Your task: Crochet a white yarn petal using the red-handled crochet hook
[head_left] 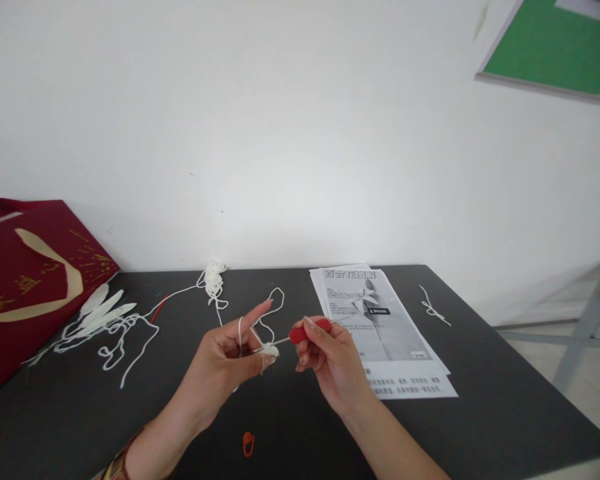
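Observation:
Over the middle of the dark table, my left hand (225,357) pinches a small white crochet piece (270,350) between thumb and fingers. White yarn loops round its raised index finger and trails behind. My right hand (333,357) is closed on the red handle of a crochet hook (310,331). The hook's metal shaft points left and meets the white piece; its tip is hidden there. A ball of white yarn (214,279) lies near the wall, behind my left hand.
Printed sheets (405,387) lie behind my right hand. Several white crocheted petals (103,313) with tangled yarn ends rest at left, beside a dark red gift bag (45,267). An orange stitch marker (248,444) is near the front; a yarn scrap (434,311) lies at right.

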`<state>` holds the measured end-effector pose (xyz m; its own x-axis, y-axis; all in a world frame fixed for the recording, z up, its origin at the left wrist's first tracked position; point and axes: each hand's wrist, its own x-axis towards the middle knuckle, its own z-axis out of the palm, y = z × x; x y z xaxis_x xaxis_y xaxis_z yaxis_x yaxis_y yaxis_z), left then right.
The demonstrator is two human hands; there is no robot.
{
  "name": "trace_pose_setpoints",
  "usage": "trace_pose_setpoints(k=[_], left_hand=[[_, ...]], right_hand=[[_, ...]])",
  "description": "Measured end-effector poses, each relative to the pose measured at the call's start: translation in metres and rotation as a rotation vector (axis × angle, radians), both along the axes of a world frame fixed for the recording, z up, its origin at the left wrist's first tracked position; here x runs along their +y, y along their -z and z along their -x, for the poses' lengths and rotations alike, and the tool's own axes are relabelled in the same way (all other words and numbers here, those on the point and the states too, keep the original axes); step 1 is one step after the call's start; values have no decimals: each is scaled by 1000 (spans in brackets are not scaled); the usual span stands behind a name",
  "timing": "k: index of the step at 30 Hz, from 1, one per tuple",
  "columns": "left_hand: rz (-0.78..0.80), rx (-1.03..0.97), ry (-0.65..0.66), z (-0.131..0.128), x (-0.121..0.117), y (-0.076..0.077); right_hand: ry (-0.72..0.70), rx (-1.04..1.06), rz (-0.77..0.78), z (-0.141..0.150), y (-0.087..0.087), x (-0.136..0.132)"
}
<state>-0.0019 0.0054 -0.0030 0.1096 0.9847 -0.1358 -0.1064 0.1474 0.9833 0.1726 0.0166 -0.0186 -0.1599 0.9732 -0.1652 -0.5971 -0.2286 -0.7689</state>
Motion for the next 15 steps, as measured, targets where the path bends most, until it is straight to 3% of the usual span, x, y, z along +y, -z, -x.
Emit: trace_pose_setpoints(k=[10,15], left_hand=[[-7,-53,-174,-8,0,6],[70,-181,-209,-13,-2,9]], right_hand=[[157,-216,-209,11,9,-15],[281,-499,-550,12,13,-23]])
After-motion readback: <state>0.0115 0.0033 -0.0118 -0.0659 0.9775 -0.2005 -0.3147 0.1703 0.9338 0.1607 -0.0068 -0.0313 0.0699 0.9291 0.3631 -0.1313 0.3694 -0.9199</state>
